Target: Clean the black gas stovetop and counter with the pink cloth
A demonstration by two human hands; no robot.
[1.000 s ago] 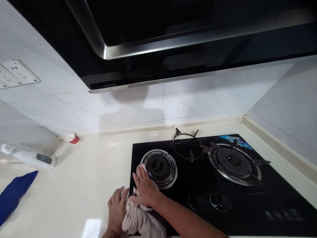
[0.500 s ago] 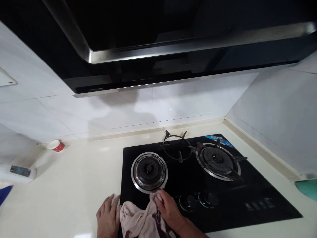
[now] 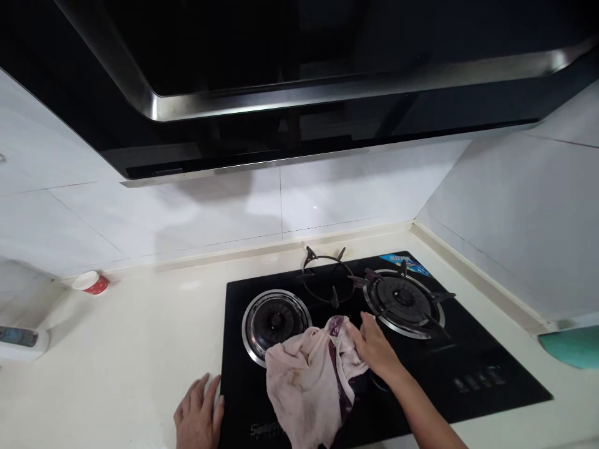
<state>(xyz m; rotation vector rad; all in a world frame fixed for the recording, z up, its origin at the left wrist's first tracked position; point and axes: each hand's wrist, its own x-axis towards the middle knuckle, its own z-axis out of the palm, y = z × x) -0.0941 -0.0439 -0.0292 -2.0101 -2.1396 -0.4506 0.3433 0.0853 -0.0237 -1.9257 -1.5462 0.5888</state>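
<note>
My right hand [image 3: 374,346] is closed on a pale pink cloth [image 3: 304,380] with dark purple patches. The cloth lies bunched over the front middle of the black gas stove [image 3: 472,355], covering the knobs almost wholly and touching the front of the left burner [image 3: 276,324]. That burner has no pan support on it. My left hand [image 3: 199,411] rests flat on the pale counter by the stove's left edge, fingers spread, holding nothing.
A loose pan support [image 3: 330,280] sits at the stove's back, beside the right burner [image 3: 402,302] with its own support. Above hangs a black range hood [image 3: 327,131]. A red-and-white paper cup [image 3: 91,282] and a white device [image 3: 23,343] are at left; something green [image 3: 571,347] is at right.
My right hand has slid the cloth to the right and away from me, from the stove's front left to its middle. My left hand stays on the counter. The view has shifted slightly.
</note>
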